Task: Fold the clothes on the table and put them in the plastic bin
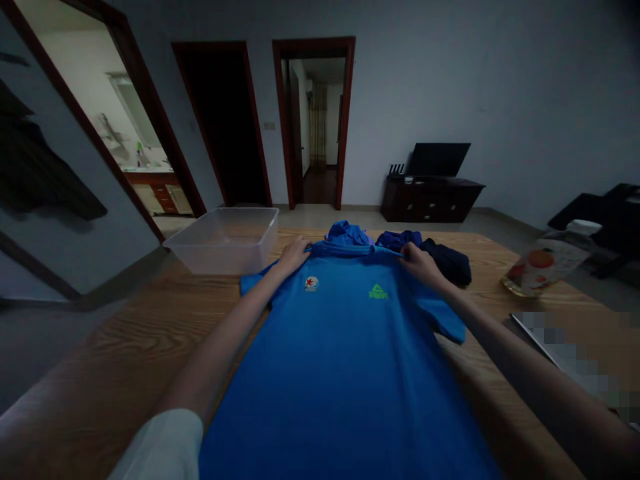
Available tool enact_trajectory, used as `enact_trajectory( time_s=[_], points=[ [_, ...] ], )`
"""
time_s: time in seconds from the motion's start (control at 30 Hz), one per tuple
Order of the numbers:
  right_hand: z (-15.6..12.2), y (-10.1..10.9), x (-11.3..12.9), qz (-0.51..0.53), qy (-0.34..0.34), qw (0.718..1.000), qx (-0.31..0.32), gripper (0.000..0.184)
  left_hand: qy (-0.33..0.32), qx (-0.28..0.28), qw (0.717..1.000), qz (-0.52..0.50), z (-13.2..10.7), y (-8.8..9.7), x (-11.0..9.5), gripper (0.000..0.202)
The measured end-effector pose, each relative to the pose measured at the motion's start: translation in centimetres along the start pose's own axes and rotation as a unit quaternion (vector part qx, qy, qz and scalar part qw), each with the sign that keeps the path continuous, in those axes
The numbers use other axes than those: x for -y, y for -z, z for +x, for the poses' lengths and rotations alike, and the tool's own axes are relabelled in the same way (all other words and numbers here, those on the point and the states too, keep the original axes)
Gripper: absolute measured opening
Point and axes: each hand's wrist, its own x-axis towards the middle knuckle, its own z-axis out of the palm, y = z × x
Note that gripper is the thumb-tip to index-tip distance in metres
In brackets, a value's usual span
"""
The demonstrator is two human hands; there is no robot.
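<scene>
A blue short-sleeved T-shirt [345, 360] lies front side up on the wooden table, its collar away from me and its hem running out of view towards me. It has a round badge on the left of the chest and a green logo on the right. My left hand [296, 253] is closed on the shirt's left shoulder near the collar. At the opposite shoulder, my right hand [419, 262] grips the cloth between thumb and fingers. Both sleeves spread outward beneath my forearms.
Beyond the collar lie a crumpled blue garment [347, 233] and dark folded clothes [447, 260]. A translucent plastic bin [225, 257] stands at the table's far left. On the right are a large oil bottle [550, 260] and a flat, blurred-out object [575, 353].
</scene>
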Motion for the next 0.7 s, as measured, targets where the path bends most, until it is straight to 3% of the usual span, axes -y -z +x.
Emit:
enact_trajectory(
  time_s=[0.17,0.33,0.43,0.53,0.6,0.7],
  points=[
    [-2.1,0.0,-0.3,-0.07,0.022,0.997,0.027,0.039,0.031,-0.014,0.997,0.063,-2.1,-1.7,-2.7,0.044],
    [-9.7,0.3,-3.1,-0.158,-0.017,0.985,0.072,0.031,-0.047,0.035,0.997,0.044,-2.6,-4.3,-8.0,0.043],
    [-13.3,0.2,-4.8,-0.193,-0.075,0.975,0.083,0.029,-0.106,0.099,0.989,0.003,-1.4,-7.7,-12.9,0.043],
    [-14.3,-0.1,-5.9,-0.202,-0.117,0.97,0.07,0.033,-0.108,0.145,0.983,-0.035,-0.9,-12.2,-17.5,0.053],
    [-13.9,0.1,-6.2,-0.187,-0.129,0.972,0.058,0.032,-0.075,0.152,0.984,-0.06,-1.2,-14.8,-19.5,0.063],
    [-12.8,1.3,-6.6,-0.134,-0.125,0.982,0.047,0.022,-0.02,0.125,0.985,-0.113,-1.7,-17.3,-20.6,0.07]
  ],
)
